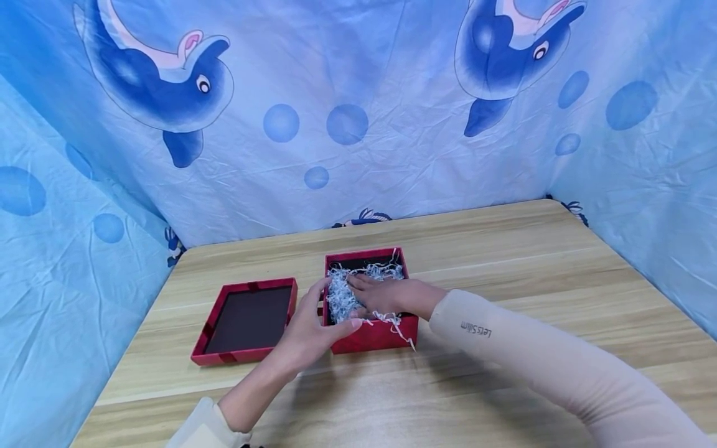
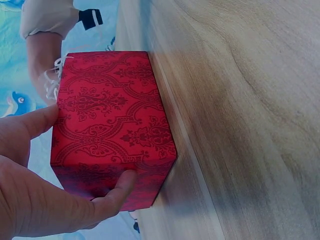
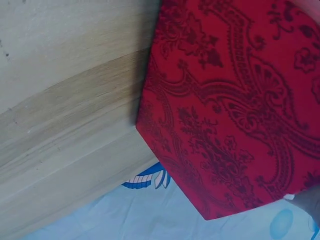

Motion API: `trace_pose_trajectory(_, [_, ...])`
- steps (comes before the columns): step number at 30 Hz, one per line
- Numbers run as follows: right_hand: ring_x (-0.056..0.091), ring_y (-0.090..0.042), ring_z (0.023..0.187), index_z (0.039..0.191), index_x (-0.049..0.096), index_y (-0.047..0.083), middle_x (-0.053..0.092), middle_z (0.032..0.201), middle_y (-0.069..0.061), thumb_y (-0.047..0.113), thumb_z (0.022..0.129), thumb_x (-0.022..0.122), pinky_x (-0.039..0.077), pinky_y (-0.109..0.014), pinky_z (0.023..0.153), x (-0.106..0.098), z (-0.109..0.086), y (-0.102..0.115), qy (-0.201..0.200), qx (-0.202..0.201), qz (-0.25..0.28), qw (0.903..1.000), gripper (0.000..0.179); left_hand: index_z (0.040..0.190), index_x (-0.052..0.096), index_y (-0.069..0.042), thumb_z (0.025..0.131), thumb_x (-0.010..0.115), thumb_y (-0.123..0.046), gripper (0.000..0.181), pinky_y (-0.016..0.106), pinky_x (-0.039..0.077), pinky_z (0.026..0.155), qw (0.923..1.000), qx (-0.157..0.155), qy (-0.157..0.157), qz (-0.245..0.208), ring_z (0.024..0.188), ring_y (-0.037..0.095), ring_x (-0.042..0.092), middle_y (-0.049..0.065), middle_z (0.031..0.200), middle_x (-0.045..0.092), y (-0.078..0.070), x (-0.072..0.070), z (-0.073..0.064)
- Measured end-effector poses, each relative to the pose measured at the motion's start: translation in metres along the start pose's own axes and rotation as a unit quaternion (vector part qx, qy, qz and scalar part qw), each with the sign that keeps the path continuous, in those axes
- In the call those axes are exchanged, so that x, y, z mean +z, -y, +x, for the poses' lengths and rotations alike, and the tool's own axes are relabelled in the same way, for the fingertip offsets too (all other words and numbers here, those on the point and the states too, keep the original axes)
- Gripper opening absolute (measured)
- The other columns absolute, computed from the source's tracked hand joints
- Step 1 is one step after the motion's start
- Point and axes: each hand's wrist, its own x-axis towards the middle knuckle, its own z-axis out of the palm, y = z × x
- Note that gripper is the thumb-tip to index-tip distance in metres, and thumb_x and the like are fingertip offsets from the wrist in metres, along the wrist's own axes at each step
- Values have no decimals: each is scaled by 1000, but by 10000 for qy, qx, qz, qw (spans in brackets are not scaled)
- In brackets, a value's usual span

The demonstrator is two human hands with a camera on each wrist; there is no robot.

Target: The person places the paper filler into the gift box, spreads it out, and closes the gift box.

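Observation:
A red patterned box [image 1: 374,338] stands uncovered on the table, filled with pale shredded paper [image 1: 340,297]. My left hand [image 1: 302,339] grips its near left corner, thumb at the front rim and fingers along the left side. In the left wrist view, the fingers of that hand bear on two faces of the box [image 2: 107,110]. My right hand [image 1: 383,296] reaches over the near right rim and rests on the shredded paper with its fingers extended. The right wrist view is mostly filled by a box wall [image 3: 235,110]; the hand is nearly hidden there.
To the left of the box lies its red lid [image 1: 246,356], dark inside facing up. White paper strands [image 1: 394,322] hang over the box's front rim. Behind the wooden table [image 1: 504,255] hangs a blue cloth [image 1: 381,180] printed with dolphins, which also closes off both sides.

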Motion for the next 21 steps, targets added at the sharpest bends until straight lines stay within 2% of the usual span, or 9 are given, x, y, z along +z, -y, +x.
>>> trace_pose_trajectory(6, [1,-19,148,155,12,28,4,162,6,52,95,47,18,-48,116,-13,-8,4,-165,-3,-278,9995,74,152,22,-19,78,78,-41,96,57,43,97,10000,-18,4,0,138,35,29,10,154,26,0,0,0])
trace_pose_trajectory(12, [1,-20,148,155,8,33,4,162,5,47,94,54,12,-58,114,-23,-27,9,-416,-57,-251,9988,77,152,21,-18,78,79,-40,96,55,46,96,10000,7,2,9,137,36,30,10,154,26,-1,-1,-1])
trace_pose_trajectory(16, [0,-20,148,155,11,32,5,162,5,44,93,58,9,-57,115,-25,-36,6,-729,-147,-70,9972,79,152,21,-18,78,78,-41,97,56,44,97,10000,6,24,16,138,36,30,10,154,26,-2,0,0])
trace_pose_trajectory(21, [0,-20,148,155,13,28,5,162,4,42,93,59,7,-58,114,-23,-42,-3,-1029,-368,-106,9940,79,152,21,-19,78,78,-43,97,57,44,97,10000,-50,44,54,137,36,31,10,154,27,-3,0,0])
